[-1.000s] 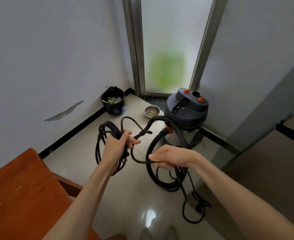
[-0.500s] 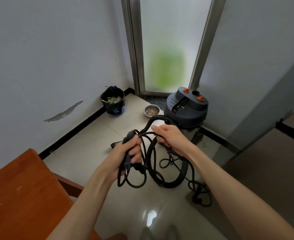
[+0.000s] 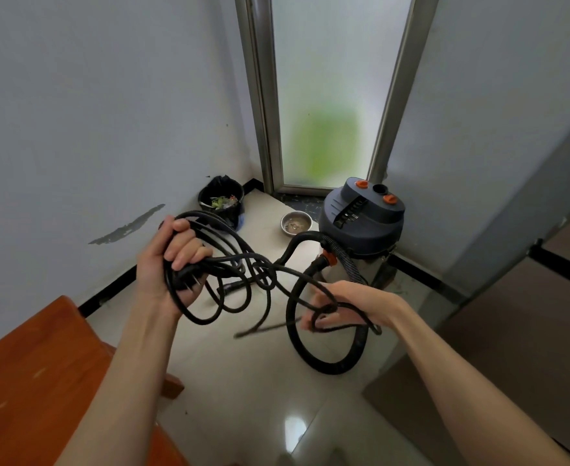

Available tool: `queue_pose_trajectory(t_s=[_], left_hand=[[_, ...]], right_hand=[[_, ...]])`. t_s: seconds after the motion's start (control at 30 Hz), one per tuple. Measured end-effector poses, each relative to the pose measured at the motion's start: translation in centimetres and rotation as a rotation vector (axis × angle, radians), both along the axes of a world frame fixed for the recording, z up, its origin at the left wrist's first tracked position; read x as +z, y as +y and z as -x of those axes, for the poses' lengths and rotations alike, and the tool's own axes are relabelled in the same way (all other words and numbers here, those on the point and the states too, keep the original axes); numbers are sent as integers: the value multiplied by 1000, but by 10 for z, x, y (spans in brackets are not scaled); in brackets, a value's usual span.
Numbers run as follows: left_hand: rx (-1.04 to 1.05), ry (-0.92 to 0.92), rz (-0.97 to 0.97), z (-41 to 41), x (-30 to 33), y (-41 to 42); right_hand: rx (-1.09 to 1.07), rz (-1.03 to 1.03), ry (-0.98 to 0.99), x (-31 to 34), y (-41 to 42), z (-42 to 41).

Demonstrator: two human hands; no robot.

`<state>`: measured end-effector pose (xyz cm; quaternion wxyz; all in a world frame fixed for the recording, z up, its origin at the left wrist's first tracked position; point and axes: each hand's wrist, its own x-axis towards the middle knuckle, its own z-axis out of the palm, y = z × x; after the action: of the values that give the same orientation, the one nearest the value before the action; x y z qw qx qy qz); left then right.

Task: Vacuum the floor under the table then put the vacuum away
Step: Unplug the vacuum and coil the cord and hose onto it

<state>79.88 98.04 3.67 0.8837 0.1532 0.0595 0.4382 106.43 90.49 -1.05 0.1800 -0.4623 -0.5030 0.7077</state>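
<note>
Left hand [image 3: 172,260] grips coiled loops of the black power cord [image 3: 243,264], fingers curled round them; right hand [image 3: 340,307] pinches a further strand, apparently between thumb and fingers. The vacuum [image 3: 361,223] stands beyond both hands, in the corner. A bin [image 3: 221,203] holds scraps; a metal bowl [image 3: 296,223] contains residue.

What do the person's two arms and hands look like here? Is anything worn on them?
Both forearms are bare, and no sleeve shows within the picture. The left hand and the right hand wear no gloves. No watch, bracelet or ring shows on the wrists or fingers. Both arms are slim and enter from the bottom edge.
</note>
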Motion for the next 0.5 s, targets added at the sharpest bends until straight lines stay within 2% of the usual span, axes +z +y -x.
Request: queue_pose_trajectory(t_s=[0.1, 0.23, 0.43, 0.5], left_hand=[[251, 235, 44, -5, 3, -6], [322, 348, 69, -10, -1, -12], [216, 490, -99, -17, 5, -29], [168, 539, -159, -20, 9, -34]], right_hand=[[18, 12, -73, 7, 3, 7], [-26, -119, -424, 8, 4, 7], [-467, -165, -344, -22, -17, 10], [-527, -204, -301, -25, -22, 19]])
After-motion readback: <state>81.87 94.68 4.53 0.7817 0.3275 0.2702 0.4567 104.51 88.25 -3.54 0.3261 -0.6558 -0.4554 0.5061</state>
